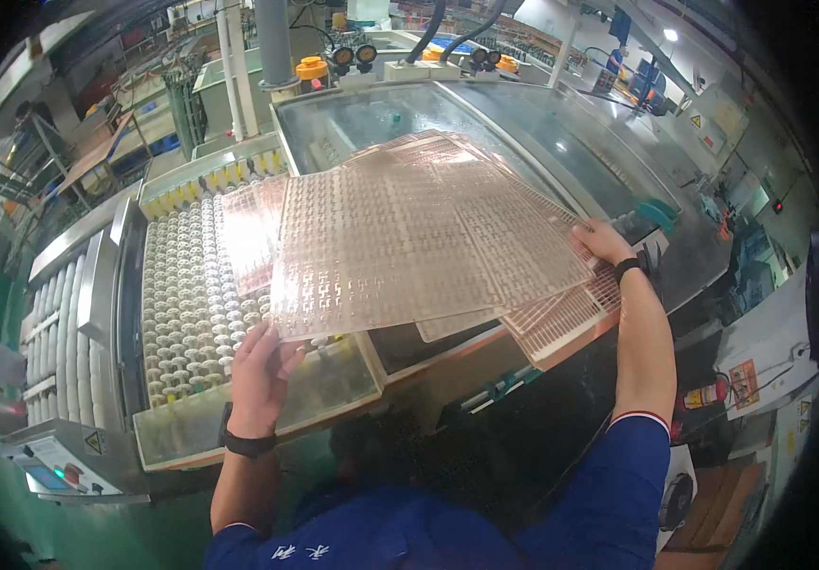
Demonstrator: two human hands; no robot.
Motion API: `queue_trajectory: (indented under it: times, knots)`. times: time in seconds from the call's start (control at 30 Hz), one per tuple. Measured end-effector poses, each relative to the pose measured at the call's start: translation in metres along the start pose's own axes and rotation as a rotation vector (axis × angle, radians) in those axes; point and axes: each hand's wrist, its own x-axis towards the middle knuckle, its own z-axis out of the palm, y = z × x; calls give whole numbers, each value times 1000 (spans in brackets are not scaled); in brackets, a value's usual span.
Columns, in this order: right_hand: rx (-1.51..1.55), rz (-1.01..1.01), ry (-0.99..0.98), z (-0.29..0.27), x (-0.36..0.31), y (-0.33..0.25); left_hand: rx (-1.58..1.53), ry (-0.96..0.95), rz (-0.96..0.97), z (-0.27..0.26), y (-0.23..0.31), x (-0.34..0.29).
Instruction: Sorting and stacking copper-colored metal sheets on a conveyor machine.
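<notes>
A thin copper-coloured circuit board panel (381, 247), covered in rows of small patterns, is tilted between my two hands. My left hand (257, 375) pinches its near left corner. At its right edge, the fingers of my right hand (603, 243) are closed on the sheet. More panels (561, 328) lie fanned under it, one with long parallel strips; whether my right hand holds any of these too is hidden. Another copper panel (250, 236) rests to the left on the white roller conveyor (186, 304), partly covered by the held panel.
Glass-like covers (371, 119) top the machine behind the panels. A second bank of rollers (72, 332) stands at the far left, above a control box (63, 467) with a lit green button. A fire extinguisher (704, 394) is at the right. One person (616, 59) stands far back.
</notes>
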Motion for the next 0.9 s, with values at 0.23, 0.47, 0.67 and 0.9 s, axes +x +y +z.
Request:
queue_trajectory:
  times: [0.23, 0.47, 0.67, 0.9]
  knots:
    - [-90, -39, -42, -13, -40, -20, -50, -19, 25, 5, 4, 1]
    - [-219, -49, 78, -4, -65, -19, -100, -58, 18, -2, -2, 3]
    - [1, -13, 35, -8, -87, -40, -65, -25, -24, -1, 4, -11]
    - [181, -210, 26, 12, -87, -12, -56, -43, -42, -7, 3, -6]
